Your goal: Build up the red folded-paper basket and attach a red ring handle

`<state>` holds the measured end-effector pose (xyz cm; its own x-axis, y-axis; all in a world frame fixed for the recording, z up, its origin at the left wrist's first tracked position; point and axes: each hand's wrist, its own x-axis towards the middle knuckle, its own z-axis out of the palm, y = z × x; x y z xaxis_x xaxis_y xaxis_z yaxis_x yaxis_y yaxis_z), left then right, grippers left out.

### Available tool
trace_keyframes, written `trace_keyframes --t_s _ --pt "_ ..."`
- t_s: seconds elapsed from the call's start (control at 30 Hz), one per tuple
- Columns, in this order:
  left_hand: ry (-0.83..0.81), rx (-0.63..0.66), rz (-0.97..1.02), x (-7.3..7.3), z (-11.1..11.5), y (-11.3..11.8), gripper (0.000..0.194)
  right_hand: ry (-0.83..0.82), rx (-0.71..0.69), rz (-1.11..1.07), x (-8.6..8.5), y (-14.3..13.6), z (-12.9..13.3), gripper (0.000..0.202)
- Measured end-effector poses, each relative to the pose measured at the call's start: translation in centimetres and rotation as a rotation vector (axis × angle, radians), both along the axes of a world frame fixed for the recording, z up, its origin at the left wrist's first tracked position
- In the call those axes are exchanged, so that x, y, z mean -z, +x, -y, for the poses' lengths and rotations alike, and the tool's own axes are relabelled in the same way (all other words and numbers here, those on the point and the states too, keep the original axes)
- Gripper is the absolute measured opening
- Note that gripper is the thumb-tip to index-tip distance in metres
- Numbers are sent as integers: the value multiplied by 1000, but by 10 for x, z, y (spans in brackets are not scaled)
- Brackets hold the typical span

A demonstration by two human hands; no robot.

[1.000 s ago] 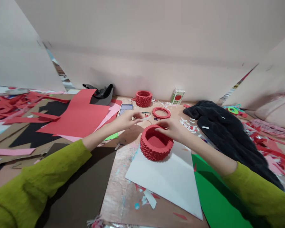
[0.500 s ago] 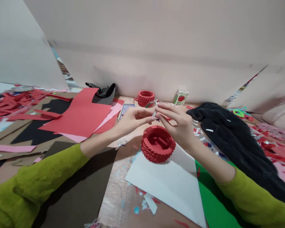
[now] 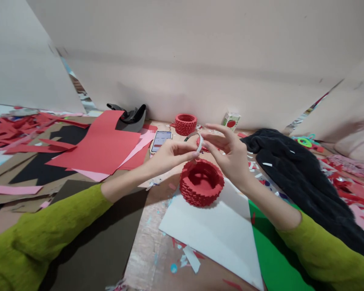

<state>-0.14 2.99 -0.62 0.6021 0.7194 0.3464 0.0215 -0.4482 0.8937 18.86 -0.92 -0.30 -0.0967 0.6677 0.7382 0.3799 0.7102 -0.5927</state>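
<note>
A thin white strip [image 3: 200,142], bent into a loop, is pinched between the thumb and fingers of my left hand [image 3: 176,155]. My right hand [image 3: 229,151] is just right of the strip, its fingers apart; its thumb and index fingertip are close to the strip's edge, and I cannot make out whether they touch it. Below both hands a round red bowl-like ring of folded pieces [image 3: 202,184] sits on a white sheet [image 3: 212,230]. A smaller red ring [image 3: 185,124] stands behind the hands near the wall.
Red sheets [image 3: 100,141], a phone [image 3: 161,141] and a dark cap [image 3: 133,119] lie at the left and back. A small carton [image 3: 231,121] stands at the back. Dark cloth [image 3: 291,169] and a green sheet [image 3: 276,246] are on the right. Paper scraps lie around.
My right hand's fingers have spread and drawn back from the strip. The strip's loop shows more openly, still in my left hand. The view has shifted slightly.
</note>
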Motion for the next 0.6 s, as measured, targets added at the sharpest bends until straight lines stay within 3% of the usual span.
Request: trace_keyframes --t_s 0.07,0.23,0.6 --pt "11 -5 -5 0 1 0 23 2 20 32 0 2 -2 39" --pt "23 -18 -9 2 1 2 25 169 142 171 -2 7 -7 9" --pt "126 -128 -101 5 -7 0 29 204 203 336 -2 10 -12 13"
